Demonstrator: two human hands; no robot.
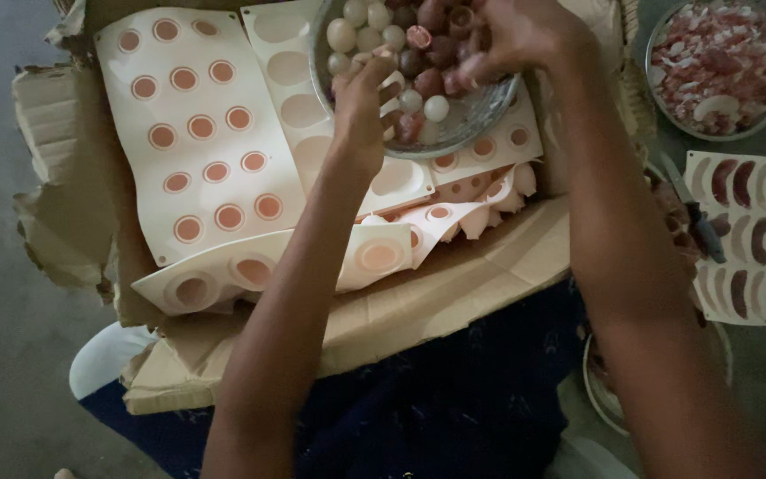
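Glass bowl (pixel 480 115) cut off by the top edge, its near rim hidden behind both hands, white plate (pixel 600 395) lower right mostly behind the right forearm, right hand (pixel 511 35) blurred

One head-worn camera looks steeply down, close over the cardboard box (pixel 454 293).

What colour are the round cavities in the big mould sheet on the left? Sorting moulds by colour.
Reddish-orange cavities in a pale cream mould sheet, clearest in the head view.

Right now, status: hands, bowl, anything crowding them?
Left hand and right hand both in the glass bowl, on small round pieces; grips unclear. Bowl rests on white moulds. Nothing blocking.
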